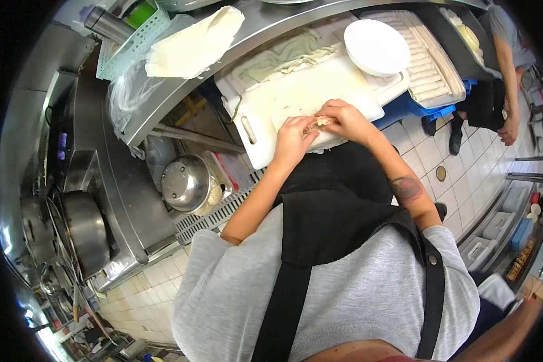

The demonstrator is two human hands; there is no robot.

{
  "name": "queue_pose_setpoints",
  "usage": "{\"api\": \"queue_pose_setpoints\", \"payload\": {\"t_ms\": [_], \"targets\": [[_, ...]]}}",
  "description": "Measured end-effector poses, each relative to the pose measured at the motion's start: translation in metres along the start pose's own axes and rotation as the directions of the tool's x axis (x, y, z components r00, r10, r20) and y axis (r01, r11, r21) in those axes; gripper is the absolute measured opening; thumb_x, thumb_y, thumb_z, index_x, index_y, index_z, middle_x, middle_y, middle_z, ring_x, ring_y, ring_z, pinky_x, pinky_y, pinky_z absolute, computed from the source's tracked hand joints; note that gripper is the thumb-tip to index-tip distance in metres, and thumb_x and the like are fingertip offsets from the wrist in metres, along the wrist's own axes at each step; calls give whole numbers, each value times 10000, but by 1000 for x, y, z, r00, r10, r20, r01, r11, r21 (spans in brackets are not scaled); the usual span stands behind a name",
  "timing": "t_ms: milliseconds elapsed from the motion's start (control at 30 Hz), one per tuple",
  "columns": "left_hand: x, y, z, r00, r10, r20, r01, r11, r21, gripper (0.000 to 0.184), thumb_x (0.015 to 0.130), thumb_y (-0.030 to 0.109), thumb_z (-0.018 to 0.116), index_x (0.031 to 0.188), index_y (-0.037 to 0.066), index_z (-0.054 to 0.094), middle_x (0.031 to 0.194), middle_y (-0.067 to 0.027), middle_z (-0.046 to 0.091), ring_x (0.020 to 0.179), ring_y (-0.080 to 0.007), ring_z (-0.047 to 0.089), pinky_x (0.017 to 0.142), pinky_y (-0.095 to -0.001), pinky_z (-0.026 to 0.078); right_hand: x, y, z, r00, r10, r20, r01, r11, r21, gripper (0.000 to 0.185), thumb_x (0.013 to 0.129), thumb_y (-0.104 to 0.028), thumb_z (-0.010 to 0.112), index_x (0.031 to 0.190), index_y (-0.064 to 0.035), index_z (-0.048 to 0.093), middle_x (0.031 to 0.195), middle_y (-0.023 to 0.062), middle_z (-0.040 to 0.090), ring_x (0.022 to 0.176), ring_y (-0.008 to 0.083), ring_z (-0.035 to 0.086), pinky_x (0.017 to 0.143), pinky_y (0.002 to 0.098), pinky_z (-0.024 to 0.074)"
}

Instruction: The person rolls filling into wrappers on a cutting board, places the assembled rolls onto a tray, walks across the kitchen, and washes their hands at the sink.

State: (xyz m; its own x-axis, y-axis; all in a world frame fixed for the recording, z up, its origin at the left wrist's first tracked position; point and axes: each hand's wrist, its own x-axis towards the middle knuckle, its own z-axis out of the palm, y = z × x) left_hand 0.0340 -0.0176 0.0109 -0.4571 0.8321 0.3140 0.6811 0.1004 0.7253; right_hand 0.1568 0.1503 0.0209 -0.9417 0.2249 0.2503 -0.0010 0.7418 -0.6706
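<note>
Over the near edge of a white cutting board, my left hand and my right hand meet with their fingers closed. A small pale piece of food shows between the fingertips; its exact kind I cannot make out. Both hands grip it, and the fingers partly hide it. A thin pale sheet lies on the board beyond my hands. Farther back on the board rests a crumpled greenish cloth. A white bowl stands at the board's far right corner.
Right of the bowl, a tray holds rows of pale rolls. On the steel shelf lie pale sheets and a plastic bag. A metal bowl sits lower left. Another person's arm hangs at the right; a second arm shows lower right.
</note>
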Motion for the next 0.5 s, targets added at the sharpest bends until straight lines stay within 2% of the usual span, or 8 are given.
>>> {"api": "queue_pose_setpoints", "payload": {"t_ms": [67,167,200,267,333,433,467,500], "targets": [[-6,17,-13,1000,-12,10,12,1000,-24,276,800,87,754,1050,-21,714,1003,-187,709,964,-339,666,871,-393,528,-3,-13,-19,998,33,48,-39,991,128,379,781,-113,769,1154,-72,714,1048,128,698,972,256,664,843,350,531],[-6,27,-22,996,-54,68,60,994,-90,328,833,110,730,1117,-48,687,1059,-221,700,1006,-357,665,928,-398,516,1,-22,-39,966,149,212,-189,965,181,467,804,-140,763,1257,-76,668,1162,154,687,1059,265,661,898,347,524],[-6,26,-19,998,-36,41,39,997,-70,301,835,111,725,1093,-41,695,1048,-209,703,982,-354,669,911,-398,520,5,-15,-37,992,11,129,-18,999,49,426,868,-124,711,1278,-31,638,1224,150,675,1111,247,650,945,350,509],[0,22,-12,1000,6,-15,-6,1000,-31,250,839,114,716,1044,-28,712,1024,-186,711,935,-348,678,877,-398,528,10,-9,-27,994,104,-29,-86,922,378,369,909,-110,669,1261,-5,642,1221,125,679,1115,216,647,956,344,504],[6,24,-10,997,52,-63,-51,999,15,186,817,100,725,970,-6,727,983,-151,713,902,-328,671,840,-393,527,21,-13,-20,970,221,-101,-93,722,686,277,957,-53,600,1221,20,646,1220,103,677,1136,158,620,970,323,493],[12,25,-6,990,96,-104,-92,995,47,107,792,73,737,886,21,738,930,-109,711,857,-299,662,785,-374,527,22,-14,0,938,348,-5,-183,505,844,255,959,-21,587,1207,12,636,1190,100,684,1113,147,627,939,293,508],[13,25,-3,988,106,-113,-101,994,51,84,784,62,740,862,29,741,913,-97,709,842,-289,659,767,-366,527,19,-14,2,915,394,83,-288,497,819,257,952,3,584,1206,9,622,1176,89,684,1075,134,639,897,261,524],[14,22,2,989,94,-111,-91,995,33,86,769,58,749,850,30,738,902,-92,701,845,-287,648,774,-368,520,18,-8,11,924,381,21,-253,571,781,256,950,-2,591,1203,5,625,1176,89,683,1058,132,644,882,254,528]]}}
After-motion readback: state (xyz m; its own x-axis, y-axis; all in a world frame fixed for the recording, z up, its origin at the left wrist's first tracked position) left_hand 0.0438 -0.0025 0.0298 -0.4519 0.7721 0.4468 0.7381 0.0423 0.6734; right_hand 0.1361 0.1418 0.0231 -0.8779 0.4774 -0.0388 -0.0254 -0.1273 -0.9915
